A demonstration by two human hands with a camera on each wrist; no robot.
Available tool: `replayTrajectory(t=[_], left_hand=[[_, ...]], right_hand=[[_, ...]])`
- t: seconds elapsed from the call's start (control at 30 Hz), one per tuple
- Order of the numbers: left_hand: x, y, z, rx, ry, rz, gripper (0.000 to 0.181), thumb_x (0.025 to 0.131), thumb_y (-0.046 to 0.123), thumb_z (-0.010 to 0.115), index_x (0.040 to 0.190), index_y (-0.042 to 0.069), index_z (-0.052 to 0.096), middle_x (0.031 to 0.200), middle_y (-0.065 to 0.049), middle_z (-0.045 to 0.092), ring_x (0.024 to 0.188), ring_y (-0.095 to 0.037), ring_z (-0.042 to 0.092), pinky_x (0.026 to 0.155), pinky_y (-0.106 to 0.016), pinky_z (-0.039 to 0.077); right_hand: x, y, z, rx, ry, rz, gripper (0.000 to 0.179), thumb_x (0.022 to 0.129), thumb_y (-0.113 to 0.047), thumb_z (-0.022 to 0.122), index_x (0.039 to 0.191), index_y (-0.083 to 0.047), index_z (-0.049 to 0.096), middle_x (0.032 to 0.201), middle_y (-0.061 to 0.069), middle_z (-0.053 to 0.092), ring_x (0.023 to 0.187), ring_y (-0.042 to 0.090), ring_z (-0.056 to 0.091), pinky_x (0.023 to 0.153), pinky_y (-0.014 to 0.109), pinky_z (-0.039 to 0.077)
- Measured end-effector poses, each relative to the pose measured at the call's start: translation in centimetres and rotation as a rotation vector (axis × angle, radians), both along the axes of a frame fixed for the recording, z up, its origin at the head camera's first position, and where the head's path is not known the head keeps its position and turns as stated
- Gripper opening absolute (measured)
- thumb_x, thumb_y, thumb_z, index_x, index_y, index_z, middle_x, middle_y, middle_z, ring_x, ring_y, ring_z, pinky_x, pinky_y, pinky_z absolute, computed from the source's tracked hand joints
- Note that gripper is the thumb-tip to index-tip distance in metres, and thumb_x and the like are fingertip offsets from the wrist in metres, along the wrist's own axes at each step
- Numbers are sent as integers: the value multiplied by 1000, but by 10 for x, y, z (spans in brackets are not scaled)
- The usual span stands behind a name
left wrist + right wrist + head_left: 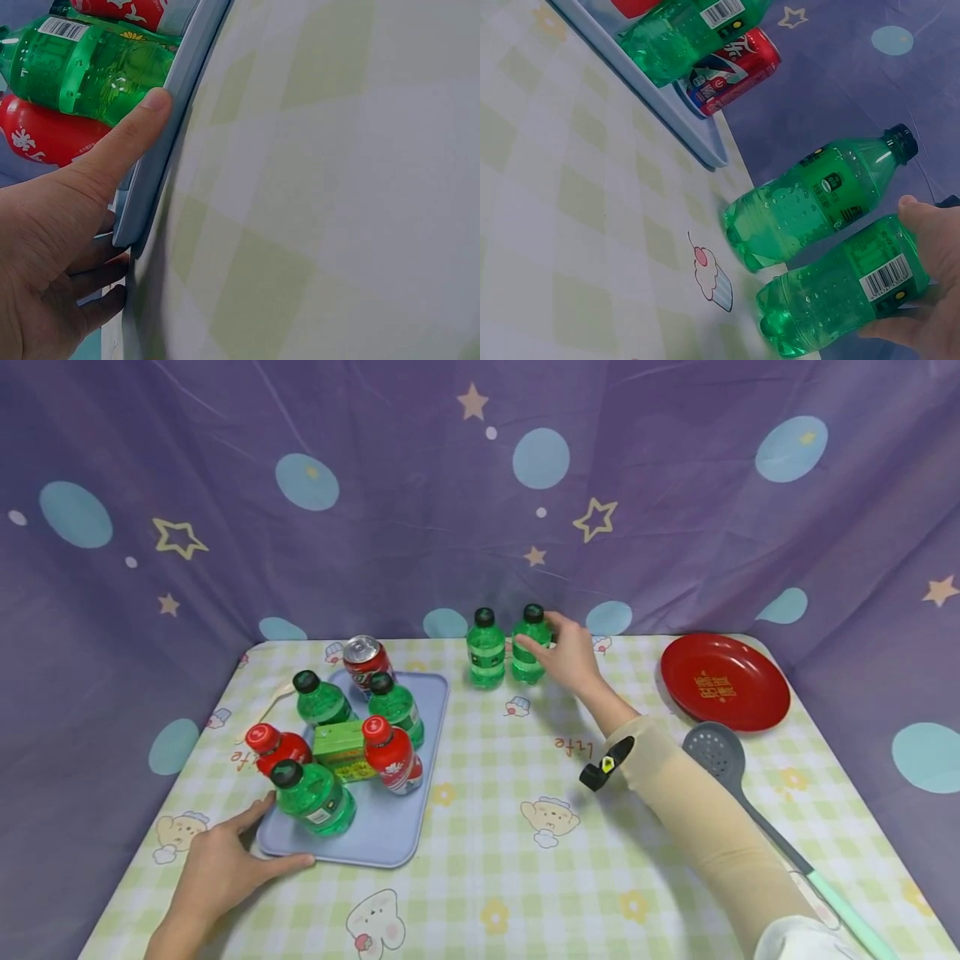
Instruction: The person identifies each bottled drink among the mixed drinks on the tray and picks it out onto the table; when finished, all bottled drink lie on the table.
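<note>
At the back, my right hand (566,656) curls its thumb and fingers round the upper part of a green soda bottle (529,650) with a black cap, which stands upright. A second green bottle (486,653) stands just left of it. My left hand (225,868) rests at the near left corner of a blue-grey tray (390,847), thumb along the near rim, fingers against the left side. The tray carries several green bottles (318,802), two red-capped bottles (392,760), a green box (341,747) and a red soda can (366,664).
To the right lies a red oval plate (723,681). A grey slotted spoon (716,752) with a mint handle lies below it, partly behind my right forearm. A pale wooden utensil (277,695) lies left of the tray. A purple curtain (420,527) hangs behind the checked tablecloth.
</note>
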State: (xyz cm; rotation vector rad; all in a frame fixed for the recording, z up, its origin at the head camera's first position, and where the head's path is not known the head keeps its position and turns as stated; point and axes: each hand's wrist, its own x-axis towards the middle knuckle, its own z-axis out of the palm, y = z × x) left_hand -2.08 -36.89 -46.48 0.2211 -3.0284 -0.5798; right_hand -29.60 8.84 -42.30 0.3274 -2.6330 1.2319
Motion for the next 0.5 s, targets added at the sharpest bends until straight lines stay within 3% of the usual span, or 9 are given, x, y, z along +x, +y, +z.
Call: replayTrajectory(t=[0.23,0.33,0.5], left_hand=[[-1,0,-2,-5,5,-2,127,56,69,98,149,-6,56,135,-40,61,118,-63,63,90,-72,55],[-1,0,-2,-5,23,-8,126,55,67,99,147,-7,57,134,-41,62,117,-63,64,90,-72,56],[-1,0,-2,-4,36,-15,124,55,65,100,146,-8,58,132,-42,62,116,-63,64,89,-72,56]], right_hand=[[-1,3,2,24,14,8,70,96,-44,79,146,1,60,139,23,70,114,38,73,100,50,60],[-1,3,7,1,43,9,67,96,-43,79,146,-3,61,141,19,70,104,38,71,95,50,58],[3,-2,28,-50,121,19,66,96,-43,80,149,-10,60,149,11,66,127,33,67,110,50,52]])
